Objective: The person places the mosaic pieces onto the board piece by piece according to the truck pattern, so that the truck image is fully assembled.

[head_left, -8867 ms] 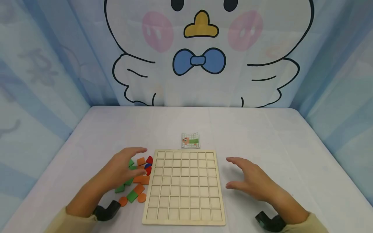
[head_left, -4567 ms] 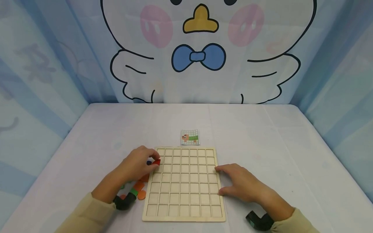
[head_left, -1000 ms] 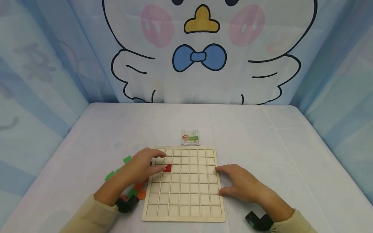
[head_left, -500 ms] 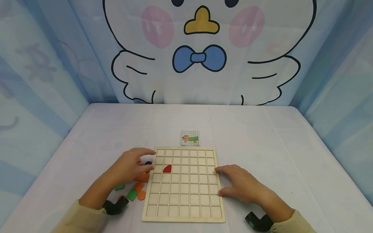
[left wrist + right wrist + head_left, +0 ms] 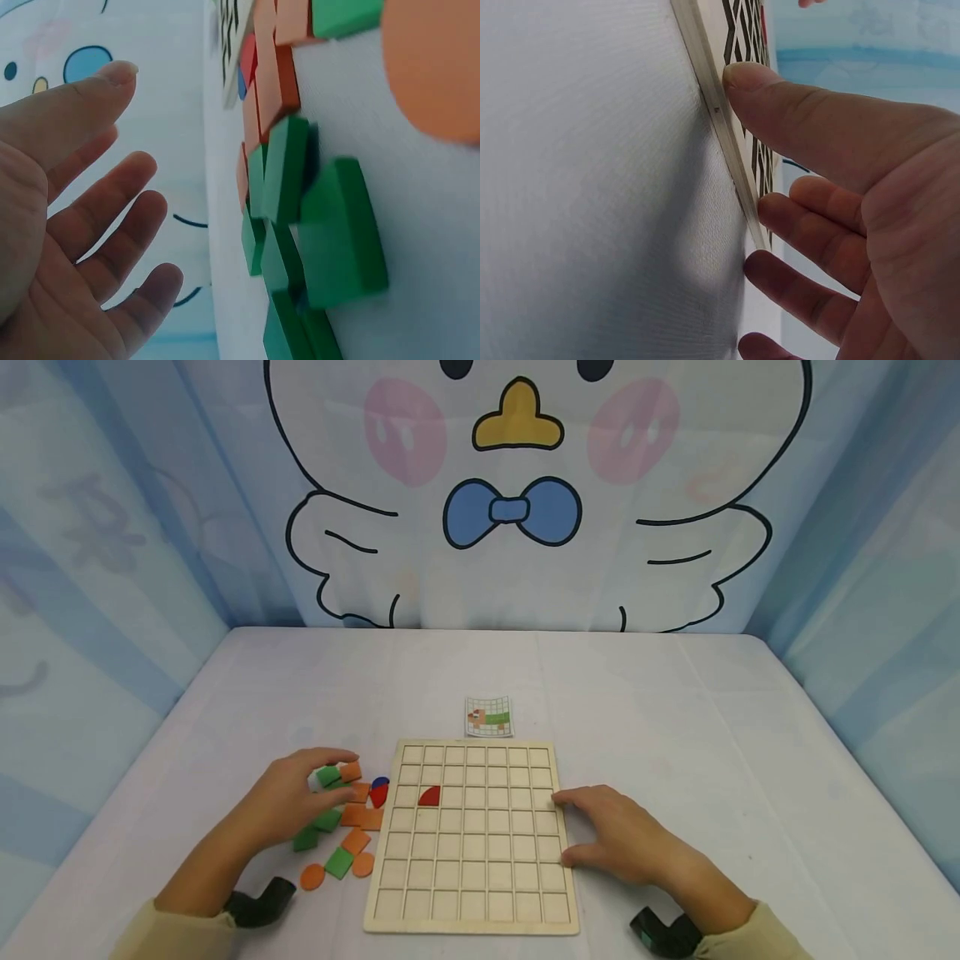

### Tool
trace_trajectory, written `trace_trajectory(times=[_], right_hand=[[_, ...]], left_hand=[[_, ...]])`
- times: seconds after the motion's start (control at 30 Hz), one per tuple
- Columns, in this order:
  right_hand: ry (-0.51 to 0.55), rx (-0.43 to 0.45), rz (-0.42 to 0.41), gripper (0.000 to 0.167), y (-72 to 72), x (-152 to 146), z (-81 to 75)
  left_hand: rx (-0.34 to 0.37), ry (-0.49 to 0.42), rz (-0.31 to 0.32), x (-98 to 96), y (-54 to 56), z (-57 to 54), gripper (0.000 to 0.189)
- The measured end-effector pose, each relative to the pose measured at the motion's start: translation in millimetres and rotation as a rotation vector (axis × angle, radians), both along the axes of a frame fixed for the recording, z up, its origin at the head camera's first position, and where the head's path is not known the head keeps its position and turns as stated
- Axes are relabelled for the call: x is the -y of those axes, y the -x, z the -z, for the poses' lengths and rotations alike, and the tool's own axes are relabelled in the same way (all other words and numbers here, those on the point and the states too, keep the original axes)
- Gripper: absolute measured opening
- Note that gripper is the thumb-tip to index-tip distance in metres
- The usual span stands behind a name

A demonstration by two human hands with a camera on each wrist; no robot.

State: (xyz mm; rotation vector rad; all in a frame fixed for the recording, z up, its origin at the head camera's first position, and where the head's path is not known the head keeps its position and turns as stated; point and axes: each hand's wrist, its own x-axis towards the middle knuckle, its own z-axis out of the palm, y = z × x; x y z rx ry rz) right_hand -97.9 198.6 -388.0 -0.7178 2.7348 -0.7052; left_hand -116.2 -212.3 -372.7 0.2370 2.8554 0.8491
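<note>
A wooden grid board (image 5: 472,922) lies in the middle of the table, and one red quarter-round tile (image 5: 431,796) sits in a cell at its upper left. My left hand (image 5: 281,802) hovers over the loose tiles left of the board, fingers spread and nothing in them. Green tiles (image 5: 341,232) and orange tiles (image 5: 276,82) lie beside that hand in the left wrist view. My right hand (image 5: 637,835) touches the board's right edge with thumb and fingertips; the right wrist view shows the thumb (image 5: 802,112) resting on the rim.
Behind the board lies a small picture card (image 5: 489,717) with a gridded orange and green figure. Against the board's left edge are a red tile (image 5: 378,795) and a blue tile (image 5: 381,782). Orange round tiles (image 5: 312,877) lie nearer the front. A printed curtain (image 5: 510,585) hangs behind the table.
A red quarter-round tile went from the pile into a board cell, and my left hand let it go. That hand has since moved left, back over the pile. My right hand stays at the board's edge.
</note>
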Motion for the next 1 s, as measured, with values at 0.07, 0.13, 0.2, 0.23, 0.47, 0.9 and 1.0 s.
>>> trace_trajectory(times=[0.07, 0.13, 0.2, 0.23, 0.47, 0.9, 1.0], right_hand=[[0.000, -0.002, -0.002, 0.067, 0.1, 0, 0.3], [0.002, -0.005, -0.004, 0.067, 0.3, 0, 0.5], [0.003, -0.007, -0.005, 0.067, 0.5, 0, 0.7], [0.002, -0.007, -0.005, 0.067, 0.5, -1, 0.8], [0.002, -0.004, -0.006, 0.067, 0.9, -1, 1.4], [0.007, 0.001, -0.002, 0.068, 0.5, -1, 2.0], [0.009, -0.009, -0.006, 0.067, 0.3, -1, 2.5]], left_hand=[[0.007, 0.011, -0.014, 3.8, -0.9, 1.2, 0.053], [0.014, 0.026, -0.027, 6.9, -0.7, 2.1, 0.053], [0.025, 0.036, -0.037, 8.7, -0.2, 2.9, 0.054], [0.028, 0.035, -0.037, 9.2, -0.2, 3.2, 0.054], [0.038, 0.009, 0.007, 4.9, 0.5, 9.7, 0.050], [0.019, 0.019, 0.136, -14.7, 3.1, 14.9, 0.029], [0.031, 0.029, 0.138, -15.7, 4.9, 17.0, 0.027]])
